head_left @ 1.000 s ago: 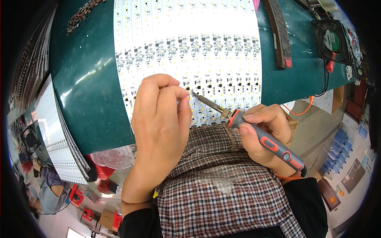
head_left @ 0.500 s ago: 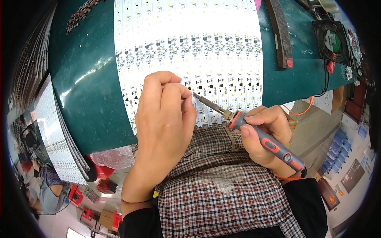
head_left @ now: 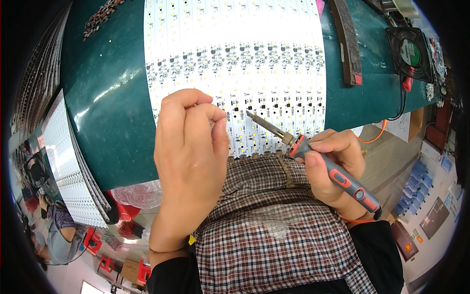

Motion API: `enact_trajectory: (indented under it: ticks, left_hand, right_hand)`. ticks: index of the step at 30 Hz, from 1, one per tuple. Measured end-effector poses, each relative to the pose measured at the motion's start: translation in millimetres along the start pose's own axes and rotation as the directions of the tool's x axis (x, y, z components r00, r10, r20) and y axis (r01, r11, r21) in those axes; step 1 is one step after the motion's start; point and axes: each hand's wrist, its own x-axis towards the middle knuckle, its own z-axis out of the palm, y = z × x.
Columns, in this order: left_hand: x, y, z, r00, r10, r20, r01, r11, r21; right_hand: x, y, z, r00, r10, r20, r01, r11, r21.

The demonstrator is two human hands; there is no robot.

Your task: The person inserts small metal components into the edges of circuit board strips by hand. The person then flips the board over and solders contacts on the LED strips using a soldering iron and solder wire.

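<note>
One soldering iron (head_left: 313,157) is lying slantwise in my right hand (head_left: 333,166), which is clenching its grey and orange handle; its metal tip is pointing up-left over the white panel of light strips (head_left: 235,63) on the green mat (head_left: 103,98). My left hand (head_left: 188,157) is pinching fingertips (head_left: 218,120) together above the panel's near edge; what they are holding I cannot tell. Since a second ago, this hand has been drifting slightly rightward, the tip staying close beside it.
</note>
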Motion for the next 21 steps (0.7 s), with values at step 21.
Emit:
enact_trajectory:
  ticks: [21]
  left_hand:
    - [-6, -6, 1, 0.998, -0.060, -0.001, 0.059, 0.998, -0.033]
  right_hand:
    - [3, 4, 15, 0.999, 0.032, 0.004, -0.032, 0.999, 0.008]
